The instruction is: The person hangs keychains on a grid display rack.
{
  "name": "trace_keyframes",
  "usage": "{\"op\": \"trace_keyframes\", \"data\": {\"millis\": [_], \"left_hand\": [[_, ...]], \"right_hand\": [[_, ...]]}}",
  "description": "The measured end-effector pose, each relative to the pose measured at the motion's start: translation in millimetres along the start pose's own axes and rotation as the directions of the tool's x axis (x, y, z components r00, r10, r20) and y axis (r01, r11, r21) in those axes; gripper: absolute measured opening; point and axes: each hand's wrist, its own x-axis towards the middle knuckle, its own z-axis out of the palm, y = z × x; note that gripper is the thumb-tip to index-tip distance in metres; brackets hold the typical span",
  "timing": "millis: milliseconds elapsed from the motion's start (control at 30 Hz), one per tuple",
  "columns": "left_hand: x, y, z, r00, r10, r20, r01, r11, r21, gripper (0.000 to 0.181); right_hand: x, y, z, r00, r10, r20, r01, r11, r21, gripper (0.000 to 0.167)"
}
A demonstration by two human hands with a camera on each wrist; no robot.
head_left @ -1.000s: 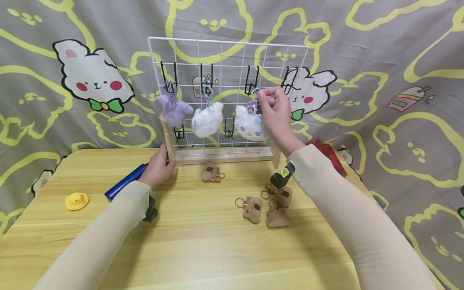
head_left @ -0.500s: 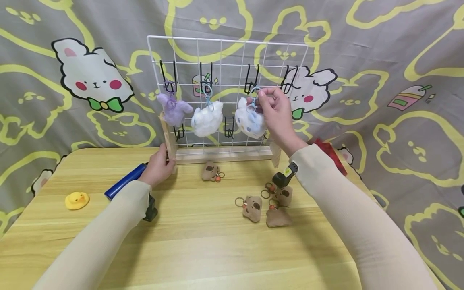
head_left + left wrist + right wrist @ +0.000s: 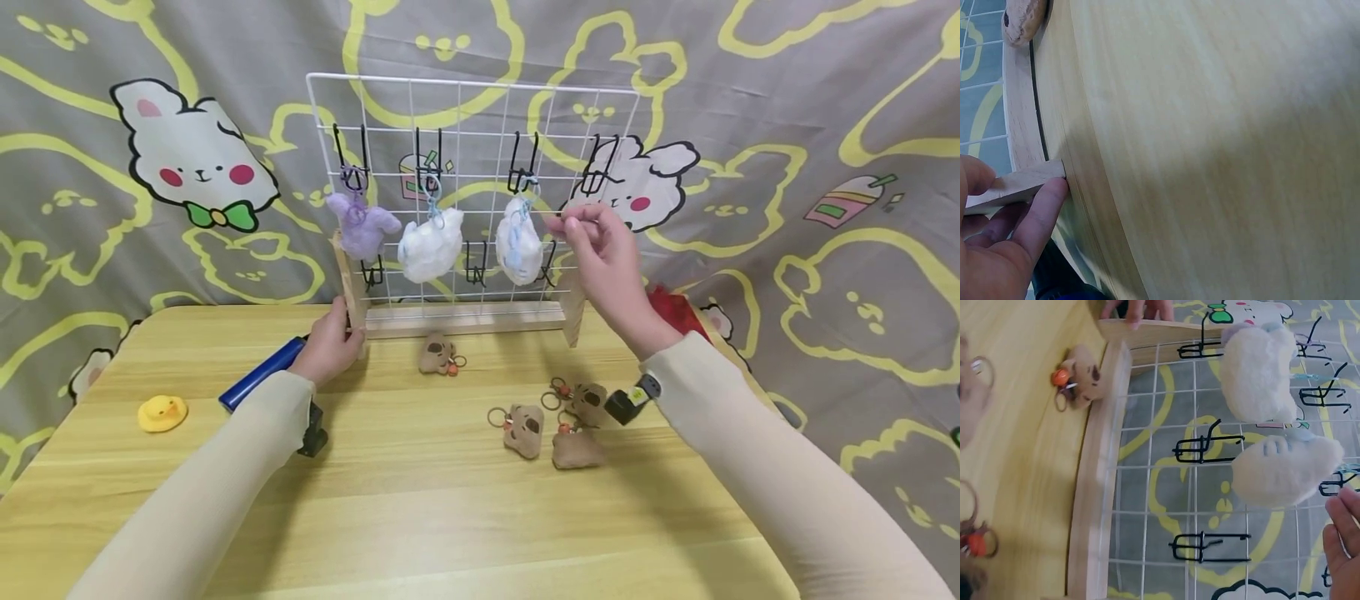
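A white wire grid rack stands on a wooden base at the back of the table. My left hand grips the rack's left wooden leg, thumb and fingers on either side of it. From the upper hooks hang a purple plush keychain, a white plush keychain and another white plush keychain, which is turned side-on. My right hand is just right of that last one, apart from it, fingers loosely bent and holding nothing.
Black hooks line the grid, the upper right one bare. Several brown plush keychains lie on the table. To the left are a yellow toy duck and a blue object; a red item lies behind the right arm.
My right hand has let go of the white plush keychain and moved right and slightly down. The keychain has turned side-on on its hook. My left hand stays on the leg.
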Motion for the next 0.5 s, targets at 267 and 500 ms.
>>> {"op": "trace_keyframes", "data": {"millis": [267, 500], "left_hand": [[-2.2, -1.2, -1.2, 1.0, -0.006, 0.0, 0.006, 1.0, 0.01, 0.055], [1.3, -2.2, -1.0, 1.0, -0.009, 0.002, 0.009, 0.999, 0.031, 0.055]], "right_hand": [[-50.7, 13.2, -16.7, 0.971, -0.185, 0.153, 0.2, 0.975, -0.092, 0.013], [-92.7, 56.7, -26.8, 0.86, 0.027, 0.509, 0.171, 0.925, -0.339, 0.01]]}}
